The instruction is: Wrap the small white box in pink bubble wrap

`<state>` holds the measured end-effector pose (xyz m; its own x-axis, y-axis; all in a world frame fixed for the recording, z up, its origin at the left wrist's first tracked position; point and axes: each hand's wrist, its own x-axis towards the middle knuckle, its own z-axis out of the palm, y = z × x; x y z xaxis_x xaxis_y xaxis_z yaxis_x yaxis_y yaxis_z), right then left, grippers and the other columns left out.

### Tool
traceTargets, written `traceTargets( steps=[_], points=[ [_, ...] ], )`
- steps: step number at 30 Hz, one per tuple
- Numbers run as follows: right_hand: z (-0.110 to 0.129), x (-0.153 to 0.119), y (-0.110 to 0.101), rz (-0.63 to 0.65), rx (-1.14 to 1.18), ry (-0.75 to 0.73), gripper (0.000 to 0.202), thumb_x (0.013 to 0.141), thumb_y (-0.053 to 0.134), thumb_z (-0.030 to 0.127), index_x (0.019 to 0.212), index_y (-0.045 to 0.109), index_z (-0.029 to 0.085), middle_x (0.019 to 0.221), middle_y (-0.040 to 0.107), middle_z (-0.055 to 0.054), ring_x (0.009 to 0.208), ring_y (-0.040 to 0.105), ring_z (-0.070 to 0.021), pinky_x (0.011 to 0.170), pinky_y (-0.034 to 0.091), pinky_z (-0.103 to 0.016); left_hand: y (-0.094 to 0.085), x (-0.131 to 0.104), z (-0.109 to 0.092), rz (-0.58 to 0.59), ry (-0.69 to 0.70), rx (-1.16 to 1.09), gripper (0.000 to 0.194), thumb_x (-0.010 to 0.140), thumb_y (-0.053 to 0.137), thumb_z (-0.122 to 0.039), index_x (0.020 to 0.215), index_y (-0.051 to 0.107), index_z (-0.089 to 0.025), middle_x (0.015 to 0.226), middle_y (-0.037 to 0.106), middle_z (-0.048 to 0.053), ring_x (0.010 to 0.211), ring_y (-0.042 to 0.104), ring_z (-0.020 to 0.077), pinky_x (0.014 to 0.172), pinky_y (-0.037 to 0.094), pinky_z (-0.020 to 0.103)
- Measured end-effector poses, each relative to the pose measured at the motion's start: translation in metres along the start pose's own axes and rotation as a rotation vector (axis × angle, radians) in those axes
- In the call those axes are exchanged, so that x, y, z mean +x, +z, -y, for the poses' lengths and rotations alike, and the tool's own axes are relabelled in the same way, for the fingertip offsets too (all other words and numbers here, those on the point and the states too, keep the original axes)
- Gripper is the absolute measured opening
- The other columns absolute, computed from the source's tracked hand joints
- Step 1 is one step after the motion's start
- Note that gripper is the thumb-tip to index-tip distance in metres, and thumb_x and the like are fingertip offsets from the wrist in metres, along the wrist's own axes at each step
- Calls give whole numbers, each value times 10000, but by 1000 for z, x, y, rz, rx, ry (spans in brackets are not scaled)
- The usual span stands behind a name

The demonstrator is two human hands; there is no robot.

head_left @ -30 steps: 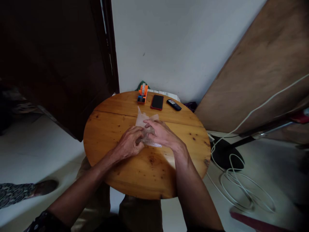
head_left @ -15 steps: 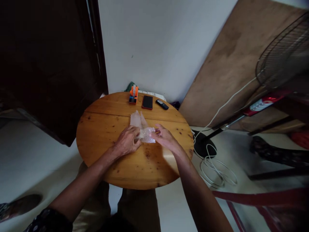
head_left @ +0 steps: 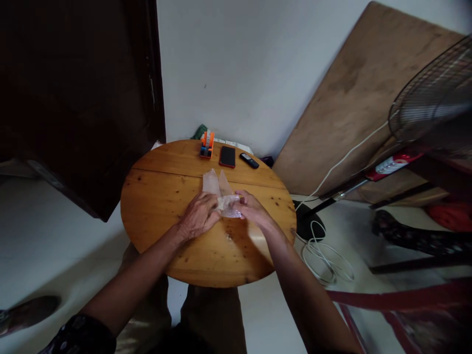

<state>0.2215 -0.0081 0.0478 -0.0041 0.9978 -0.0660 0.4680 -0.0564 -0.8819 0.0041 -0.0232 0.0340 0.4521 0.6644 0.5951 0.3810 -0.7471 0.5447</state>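
Observation:
A piece of clear bubble wrap (head_left: 230, 209) lies across the middle of the round wooden table (head_left: 155, 206), with a loose flap standing up toward the far side. My left hand (head_left: 201, 211) is closed on its left part, fingers curled over the plastic. At its right end, my right hand (head_left: 252, 209) pinches the edge between thumb and fingers. Whether anything is wrapped inside I cannot tell.
Along the table's far side are an orange tape dispenser (head_left: 207, 144), a dark phone with a red edge (head_left: 227, 156) and a small black keypad phone (head_left: 249, 160). A standing fan (head_left: 435, 98) and its coiled white cable (head_left: 328, 260) are to the right.
My right hand has closed in on the right end of the bubble wrap. The flap at the back has spread a little wider, while my left hand stays in place on the plastic.

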Motion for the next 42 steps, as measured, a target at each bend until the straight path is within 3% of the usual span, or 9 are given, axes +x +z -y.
traceTargets(
  steps=[4,8,13,19,25,31,35,38,42],
  points=[
    [-6,1,20,-69,97,65,541,653,656,265,1179,575,167,662,582,60,509,518,-101,429,356,-179,1,0,4,-46,27,-34,233,959,402,-178,940,634,-183,1077,705,98,1062,621,226,957,503,388],
    [-2,-4,26,-131,165,113,437,635,644,271,1060,579,197,688,606,51,505,524,-110,392,364,-181,8,0,9,-88,17,1,215,950,435,-169,956,650,-177,1081,720,103,1035,630,223,933,516,382],
    [-1,-7,31,-165,295,11,418,644,669,319,1034,581,198,672,606,52,494,506,-110,429,398,-211,14,3,9,-106,-38,141,94,843,587,-145,779,618,-206,953,731,78,992,621,246,898,511,400],
    [3,-1,44,-154,373,-141,464,668,695,379,1083,623,184,662,579,51,573,522,-120,543,439,-236,15,6,6,-74,-65,227,80,816,637,-153,767,625,-215,829,710,52,936,595,252,842,493,386],
    [13,2,47,-129,139,-189,499,747,658,333,1210,642,149,770,649,-3,676,595,-148,622,492,-265,13,8,6,-57,-83,140,100,815,626,-131,763,622,-217,840,708,47,920,576,241,848,493,381],
    [22,-10,31,-35,9,-138,464,830,589,296,1272,636,163,955,729,-64,851,655,-182,711,525,-277,16,10,4,-11,-127,37,88,816,627,-157,756,631,-222,815,695,43,942,569,244,848,498,388],
    [23,-23,21,111,122,-101,533,817,570,258,1343,573,167,1110,713,-89,769,636,-148,603,483,-241,21,7,7,-84,-137,-8,85,815,627,-161,744,632,-207,923,696,78,1009,578,254,878,503,400],
    [22,-24,22,177,131,-154,629,774,590,210,1398,515,183,1157,684,-84,748,621,-127,669,505,-263,23,5,11,-135,-148,-13,45,766,683,-169,754,645,-188,1125,656,121,1107,582,278,945,494,436],
    [29,-17,30,155,-169,-245,701,767,580,171,1457,465,221,1089,697,-43,633,572,-106,676,499,-266,21,4,15,-169,-208,-97,138,714,646,-92,805,628,-194,1116,636,89,1100,608,246,948,508,409]
  ],
)
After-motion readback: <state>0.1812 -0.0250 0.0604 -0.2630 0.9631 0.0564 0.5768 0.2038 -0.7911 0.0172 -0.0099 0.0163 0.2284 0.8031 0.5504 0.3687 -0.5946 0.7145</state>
